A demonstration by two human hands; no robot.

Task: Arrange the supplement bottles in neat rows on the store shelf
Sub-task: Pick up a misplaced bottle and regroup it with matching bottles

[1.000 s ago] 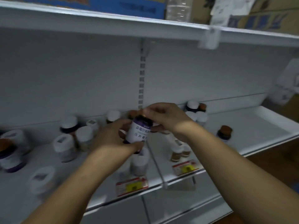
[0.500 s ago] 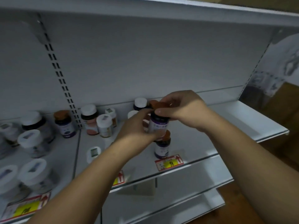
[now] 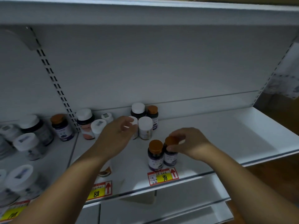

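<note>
My right hand [image 3: 188, 143] grips the orange cap of a purple-labelled bottle [image 3: 170, 156] that stands on the white shelf [image 3: 218, 143], right beside a matching orange-capped bottle [image 3: 155, 155] near the front edge. My left hand [image 3: 115, 135] hovers with fingers apart next to a white-capped bottle [image 3: 135, 126] and holds nothing. Another white-capped bottle [image 3: 145, 129] stands beside that one, with a white-capped dark bottle [image 3: 138, 110] and an orange-capped bottle [image 3: 152, 113] behind them at the back wall.
Several more bottles stand loosely on the left shelf section, among them an orange-capped one [image 3: 61, 126] and white-capped jars [image 3: 27, 145]. Price tags [image 3: 162, 176] line the front rail. A bottle [image 3: 105, 170] lies partly hidden under my left forearm. The shelf's right half is bare.
Both hands held the purple bottle in the air; now it stands on the shelf beside its twin, still under my right hand. My left hand has let go and moved left.
</note>
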